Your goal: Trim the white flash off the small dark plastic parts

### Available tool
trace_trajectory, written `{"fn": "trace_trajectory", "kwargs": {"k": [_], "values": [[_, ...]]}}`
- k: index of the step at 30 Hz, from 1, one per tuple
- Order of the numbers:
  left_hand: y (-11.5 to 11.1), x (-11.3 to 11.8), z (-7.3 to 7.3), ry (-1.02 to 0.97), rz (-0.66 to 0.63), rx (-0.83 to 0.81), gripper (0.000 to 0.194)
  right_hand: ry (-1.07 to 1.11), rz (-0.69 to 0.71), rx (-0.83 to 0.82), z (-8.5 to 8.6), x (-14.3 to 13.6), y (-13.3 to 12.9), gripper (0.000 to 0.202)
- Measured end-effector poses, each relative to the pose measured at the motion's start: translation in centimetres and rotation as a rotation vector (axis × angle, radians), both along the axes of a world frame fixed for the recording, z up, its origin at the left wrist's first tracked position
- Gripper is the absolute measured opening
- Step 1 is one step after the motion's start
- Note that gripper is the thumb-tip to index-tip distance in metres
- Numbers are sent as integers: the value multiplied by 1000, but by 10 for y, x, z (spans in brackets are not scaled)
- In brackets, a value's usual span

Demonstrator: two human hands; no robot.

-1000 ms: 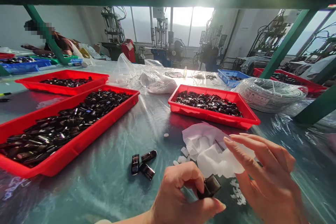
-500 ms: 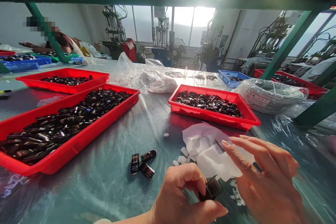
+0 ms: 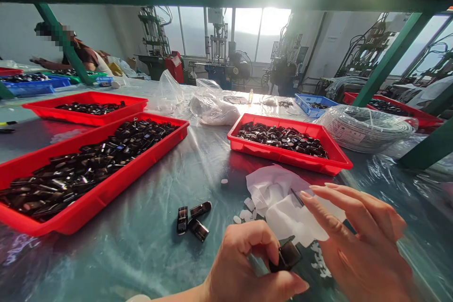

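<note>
My left hand [image 3: 244, 259] pinches a small, dark, glossy plastic housing [image 3: 289, 255] between thumb and fingers, its squarish face turned to the right. Just beside it, my right hand [image 3: 361, 231] has its fingers nearly straight. A thin dark tool [image 3: 296, 197] pokes out past the index fingertip; its other end and the thumb are hidden. Beneath the hands lies a crumpled white sheet [image 3: 279, 198]. Small white pieces [image 3: 244, 216] are scattered along its left edge, and more white bits [image 3: 320, 262] show between the hands. Several similar dark housings [image 3: 198, 230] lie to the left.
Red trays of dark parts stand at left [image 3: 141, 170], far left [image 3: 38, 104] and ahead [image 3: 283, 158]. A wrapped cable coil [image 3: 364, 127] sits at right, near a green post [image 3: 389, 61]. Clear plastic bags [image 3: 212, 108] lie behind. A co-worker [image 3: 85, 54] sits far left.
The housing in my left hand has tilted slightly and moved a little right. My right hand has shifted slightly right and down. The co-worker's head and arm have moved a little.
</note>
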State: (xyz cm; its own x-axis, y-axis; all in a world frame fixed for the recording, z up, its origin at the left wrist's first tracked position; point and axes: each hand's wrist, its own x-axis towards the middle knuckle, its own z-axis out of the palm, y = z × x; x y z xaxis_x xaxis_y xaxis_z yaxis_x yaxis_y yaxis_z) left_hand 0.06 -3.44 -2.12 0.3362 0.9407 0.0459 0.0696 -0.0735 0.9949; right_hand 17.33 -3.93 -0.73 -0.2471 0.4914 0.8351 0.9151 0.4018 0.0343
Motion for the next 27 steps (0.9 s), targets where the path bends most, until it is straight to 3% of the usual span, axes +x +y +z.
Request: {"fn": "trace_trajectory", "kwargs": {"k": [6, 21, 25, 27], "values": [[0, -2, 1, 7, -5, -5, 39, -92, -13, -50, 2, 5, -4, 42], [0, -2, 2, 2, -6, -25, 38, -85, 86, -48, 2, 10, -2, 43], [-1, -3, 4, -17, -3, -121, 35, 63, 163, -108, -1, 11, 4, 42], [0, -2, 3, -83, -40, -183, 32, 203, 115, -167, -3, 14, 11, 36]]}}
